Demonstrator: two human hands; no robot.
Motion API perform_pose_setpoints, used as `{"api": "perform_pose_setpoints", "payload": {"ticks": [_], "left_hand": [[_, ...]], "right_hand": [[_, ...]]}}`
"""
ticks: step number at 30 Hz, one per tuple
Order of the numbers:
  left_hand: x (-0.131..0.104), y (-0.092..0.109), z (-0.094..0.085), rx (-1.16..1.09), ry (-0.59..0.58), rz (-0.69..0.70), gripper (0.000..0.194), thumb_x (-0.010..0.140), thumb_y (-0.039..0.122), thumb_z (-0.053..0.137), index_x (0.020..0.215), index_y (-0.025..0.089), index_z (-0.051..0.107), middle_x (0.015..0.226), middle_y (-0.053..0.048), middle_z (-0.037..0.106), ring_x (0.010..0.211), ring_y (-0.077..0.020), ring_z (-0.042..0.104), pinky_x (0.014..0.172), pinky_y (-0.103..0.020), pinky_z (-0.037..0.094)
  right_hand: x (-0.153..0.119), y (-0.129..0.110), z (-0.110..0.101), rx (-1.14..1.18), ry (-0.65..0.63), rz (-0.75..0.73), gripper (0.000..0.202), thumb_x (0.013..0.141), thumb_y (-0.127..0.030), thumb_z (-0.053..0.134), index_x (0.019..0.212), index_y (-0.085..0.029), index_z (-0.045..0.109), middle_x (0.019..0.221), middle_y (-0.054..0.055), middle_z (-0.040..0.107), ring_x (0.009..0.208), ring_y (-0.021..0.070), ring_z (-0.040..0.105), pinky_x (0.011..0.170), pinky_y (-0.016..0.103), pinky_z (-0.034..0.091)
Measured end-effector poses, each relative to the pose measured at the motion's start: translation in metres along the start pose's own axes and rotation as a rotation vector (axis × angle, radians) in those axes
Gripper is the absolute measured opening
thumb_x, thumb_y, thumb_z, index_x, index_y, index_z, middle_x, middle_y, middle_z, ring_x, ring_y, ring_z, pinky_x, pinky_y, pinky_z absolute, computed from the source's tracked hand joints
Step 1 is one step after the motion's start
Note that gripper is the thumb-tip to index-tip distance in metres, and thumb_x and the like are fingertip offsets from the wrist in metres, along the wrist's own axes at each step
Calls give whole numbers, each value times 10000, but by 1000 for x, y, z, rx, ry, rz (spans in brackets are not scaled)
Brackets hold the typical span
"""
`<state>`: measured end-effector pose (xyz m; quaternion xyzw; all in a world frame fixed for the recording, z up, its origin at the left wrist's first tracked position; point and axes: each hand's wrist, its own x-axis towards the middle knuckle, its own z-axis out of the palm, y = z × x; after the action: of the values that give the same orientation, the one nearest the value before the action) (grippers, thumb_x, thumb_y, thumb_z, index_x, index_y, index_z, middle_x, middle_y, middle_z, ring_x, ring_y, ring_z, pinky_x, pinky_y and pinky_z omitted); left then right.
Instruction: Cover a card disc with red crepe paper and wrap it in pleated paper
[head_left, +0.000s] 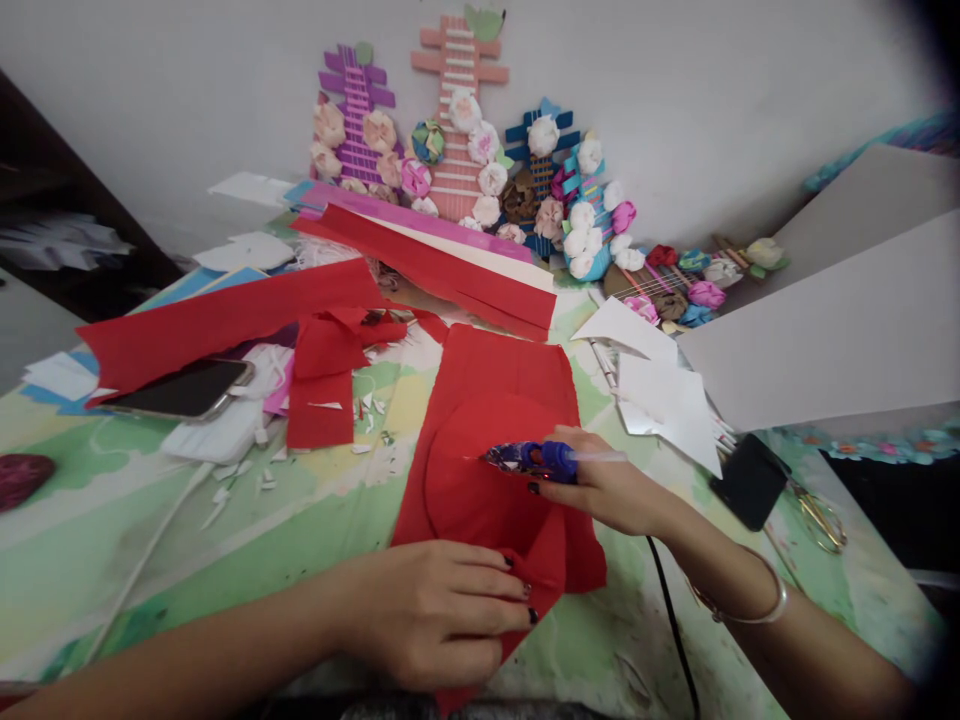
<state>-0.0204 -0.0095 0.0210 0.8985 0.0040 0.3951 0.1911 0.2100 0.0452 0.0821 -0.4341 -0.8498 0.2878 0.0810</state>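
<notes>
A blue glue gun (529, 458) is gripped in my right hand (600, 480), its tip pointing left just over a red round piece (480, 430). That round piece lies on a larger red sheet (499, 355) in the middle of the table. My left hand (442, 610) rests on the lower part of the red material, its fingers together over a folded-up flap (547, 555). What lies under those fingers is hidden. A black cord runs down from below my right wrist.
Red strips (232, 315) and a phone (184, 388) lie at left beside a white power bank (217, 430). Decorated miniature guitars (457, 120) lean on the wall. White paper pieces (667, 400), a black object (752, 480) and gold scissors (821, 520) are at right.
</notes>
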Motion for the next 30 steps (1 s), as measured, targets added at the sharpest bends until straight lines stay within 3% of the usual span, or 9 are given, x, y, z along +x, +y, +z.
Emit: {"api": "perform_pose_setpoints", "payload": {"ticks": [6, 12, 16, 20, 23, 26, 30], "left_hand": [[-3, -1, -1, 4, -68, 13, 201, 892, 93, 493, 838, 97, 687, 1017, -95, 731, 1038, -213, 656, 1046, -356, 471], [-7, -8, -5, -137, -105, -39, 169, 906, 103, 482, 966, 100, 639, 1136, -145, 685, 1136, -223, 607, 1043, -357, 464], [-4, -14, -17, -370, -84, -109, 173, 918, 260, 496, 1005, 144, 591, 1207, -172, 638, 1212, -265, 549, 1027, -417, 460], [2, -13, -29, -494, -28, -271, 201, 880, 352, 535, 958, 182, 606, 1211, -140, 632, 1181, -295, 565, 1003, -442, 468], [3, -14, -34, -511, -42, -371, 123, 858, 298, 574, 902, 193, 620, 1187, -108, 649, 1150, -280, 588, 984, -415, 483], [1, -19, -36, -484, -20, -443, 62, 842, 228, 598, 881, 193, 630, 1203, -100, 643, 1125, -265, 605, 961, -392, 498], [-2, -26, -39, -410, 56, -501, 75, 823, 125, 610, 851, 192, 630, 1156, -85, 664, 1083, -236, 630, 915, -349, 522]], "right_hand": [[-28, 14, -7, 65, 99, 85, 85, 843, -284, 601, 813, -205, 597, 820, 18, 582, 759, 167, 536, 694, 320, 428], [-65, 39, -17, 137, 235, 211, 172, 836, -385, 608, 906, -228, 597, 804, 18, 628, 713, 183, 592, 634, 307, 467], [-90, 68, -22, -138, 393, 351, 203, 847, -425, 550, 876, -225, 567, 719, 27, 632, 643, 198, 598, 571, 296, 427], [-110, 106, -20, -576, 524, 683, 249, 826, -423, 537, 907, -189, 512, 760, 83, 632, 643, 236, 607, 532, 298, 361], [-122, 135, -16, -698, 494, 882, 299, 815, -428, 543, 951, -165, 501, 915, 145, 638, 706, 258, 623, 522, 295, 343], [-130, 155, -14, -638, 397, 891, 271, 807, -407, 557, 918, -164, 516, 895, 149, 640, 742, 258, 622, 553, 304, 380], [-127, 147, -11, -664, 396, 874, 336, 779, -342, 590, 1015, -107, 545, 989, 241, 619, 950, 385, 580, 692, 428, 437]]}}
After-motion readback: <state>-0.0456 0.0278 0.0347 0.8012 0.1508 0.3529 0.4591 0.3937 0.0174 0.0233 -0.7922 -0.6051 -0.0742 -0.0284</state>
